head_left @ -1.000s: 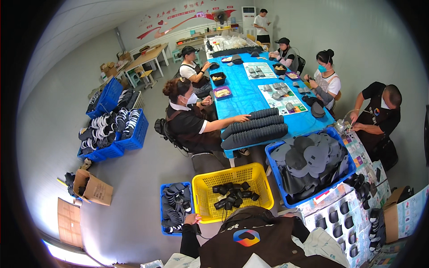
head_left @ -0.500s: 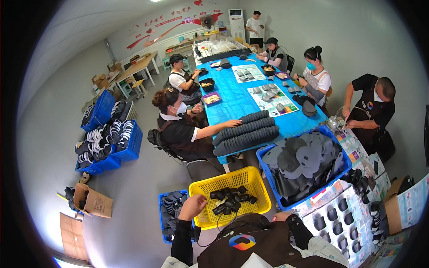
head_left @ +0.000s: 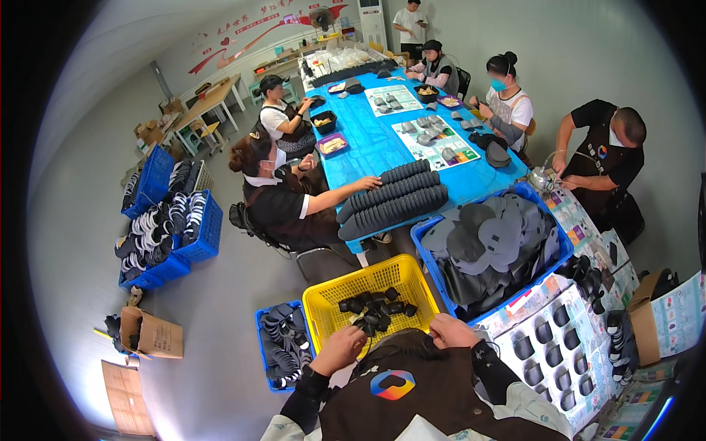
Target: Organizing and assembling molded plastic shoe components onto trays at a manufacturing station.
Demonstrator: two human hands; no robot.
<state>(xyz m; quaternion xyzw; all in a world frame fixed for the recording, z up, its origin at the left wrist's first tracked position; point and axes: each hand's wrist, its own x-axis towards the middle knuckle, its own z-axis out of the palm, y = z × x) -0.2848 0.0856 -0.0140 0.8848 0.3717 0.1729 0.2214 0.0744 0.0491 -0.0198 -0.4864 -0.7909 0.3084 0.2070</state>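
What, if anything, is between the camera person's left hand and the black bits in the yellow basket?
Nothing visible: the left hand shows at the basket's near left corner, and the black bits lie uncovered inside. Its height is unclear.

Open pass over yellow mesh basket (head_left: 354, 282), far side; black parts (head_left: 379, 320) obstruct its middle. Large blue crate (head_left: 432, 273) bounds right, smaller blue crate (head_left: 263, 345) left.

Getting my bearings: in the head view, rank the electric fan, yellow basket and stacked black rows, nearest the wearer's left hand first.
1. Yellow basket, by the left hand.
2. Stacked black rows, ahead, on the blue table.
3. Electric fan, room's far end.
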